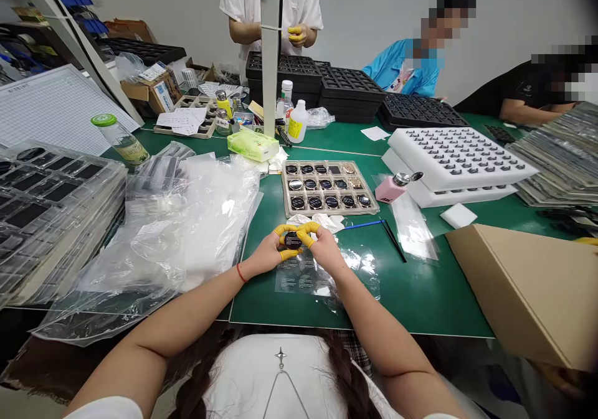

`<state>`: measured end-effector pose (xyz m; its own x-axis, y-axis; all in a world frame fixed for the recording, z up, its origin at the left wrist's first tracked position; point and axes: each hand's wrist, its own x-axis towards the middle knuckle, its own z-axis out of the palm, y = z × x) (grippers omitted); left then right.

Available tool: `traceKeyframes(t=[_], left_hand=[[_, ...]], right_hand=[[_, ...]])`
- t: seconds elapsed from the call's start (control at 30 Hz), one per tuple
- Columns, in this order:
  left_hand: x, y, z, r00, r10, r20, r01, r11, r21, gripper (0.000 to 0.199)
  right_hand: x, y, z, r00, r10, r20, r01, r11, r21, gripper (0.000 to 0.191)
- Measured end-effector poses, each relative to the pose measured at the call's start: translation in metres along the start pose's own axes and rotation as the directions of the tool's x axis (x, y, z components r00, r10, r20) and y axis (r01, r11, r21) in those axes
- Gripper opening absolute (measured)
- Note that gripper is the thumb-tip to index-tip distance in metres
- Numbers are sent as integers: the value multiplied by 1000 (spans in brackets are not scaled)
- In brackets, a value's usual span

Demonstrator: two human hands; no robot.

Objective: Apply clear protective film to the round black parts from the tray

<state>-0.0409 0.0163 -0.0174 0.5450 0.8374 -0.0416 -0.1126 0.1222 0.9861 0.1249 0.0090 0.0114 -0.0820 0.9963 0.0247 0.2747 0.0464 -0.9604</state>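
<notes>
A small round black disc with pale print, like a watch face (pixel 293 240), is held up between both hands over the green table. My left hand (pixel 273 249), in yellow finger cots, grips its left side. On its right edge press the yellow-tipped fingers of my right hand (pixel 322 244). Beneath the hands lies a clear plastic sheet of printed labels (pixel 306 279). Just beyond them a compartment tray (pixel 374 209) holds several round dark pieces, a few of them gold or silver. Crumpled white tissue (pixel 331 222) lies between tray and hands.
Plastic bags (pixel 210 220) and stacked trays (pixel 60 220) fill the left. Rightward are a pink pump bottle (pixel 391 188), black tweezers (pixel 395 241), white foam trays (pixel 420 182) and a cardboard box (pixel 527 288). A post (pixel 271 64) rises behind; other people are across the table.
</notes>
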Motion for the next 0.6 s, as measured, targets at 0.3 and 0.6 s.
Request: traceKeyframes(t=[0.3,0.6], left_hand=[[0,2,1,1000,-2,-2,2,1000,15,51],[0,4,2,1000,-13,-5,13,1000,5,51]], right_hand=[[0,1,0,1000,3,-3,-3,1000,4,14],[0,1,0,1000,-3,-12,3,1000,-13,16]])
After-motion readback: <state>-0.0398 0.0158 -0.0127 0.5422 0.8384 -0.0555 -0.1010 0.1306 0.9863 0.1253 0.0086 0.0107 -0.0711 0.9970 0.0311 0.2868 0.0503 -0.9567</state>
